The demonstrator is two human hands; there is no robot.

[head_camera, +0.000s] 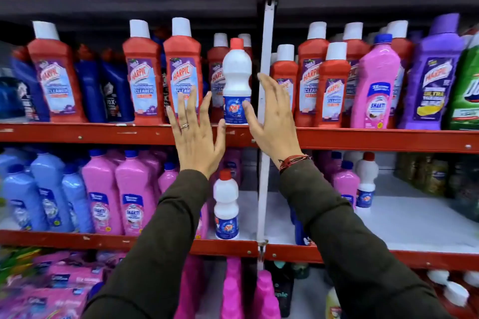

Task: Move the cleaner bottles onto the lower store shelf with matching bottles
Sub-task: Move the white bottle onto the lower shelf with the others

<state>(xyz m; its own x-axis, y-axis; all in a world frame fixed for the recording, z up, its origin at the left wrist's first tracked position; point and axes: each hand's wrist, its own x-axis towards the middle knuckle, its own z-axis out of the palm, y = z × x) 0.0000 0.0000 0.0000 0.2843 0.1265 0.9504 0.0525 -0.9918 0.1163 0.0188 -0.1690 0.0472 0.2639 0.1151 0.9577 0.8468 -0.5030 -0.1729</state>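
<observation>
Red metal shelves run across the shop, one above another. A white post stands between them.

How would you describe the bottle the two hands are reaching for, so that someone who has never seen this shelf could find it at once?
Find the red shelf crowded with red Harpic bottles. Just left of the white upright post, between the open left hand and right hand, stands a white bottle. It alone in that row has a white body, red cap and blue label.
</observation>
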